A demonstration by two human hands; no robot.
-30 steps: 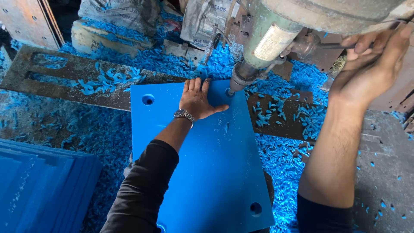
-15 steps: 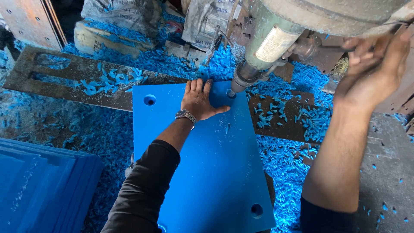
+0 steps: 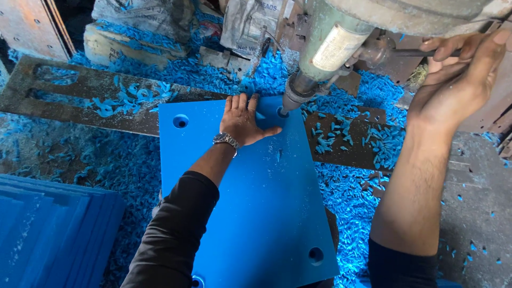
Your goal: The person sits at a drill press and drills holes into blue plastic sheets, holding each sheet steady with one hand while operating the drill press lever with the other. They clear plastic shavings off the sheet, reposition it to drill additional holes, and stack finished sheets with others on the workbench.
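A large blue plastic plate point(image 3: 256, 213) with a round hole near each corner lies flat under a drill press. My left hand point(image 3: 242, 120) presses flat on the plate's far edge, fingers spread, a metal watch on its wrist. Just right of that hand the drill spindle point(image 3: 296, 93) stands over the plate's far right corner hole. My right hand point(image 3: 458, 74) is raised at the upper right, its fingers curled round the thin metal feed handle point(image 3: 410, 52) of the drill press.
Blue plastic shavings point(image 3: 346, 197) cover the metal machine table point(image 3: 80, 90) and the floor around it. A stack of blue plates point(image 3: 48, 234) sits at the lower left. Sacks and a block lie at the back.
The view has shifted slightly. The right hand has moved a little on the handle. The left hand stays flat on the plate.
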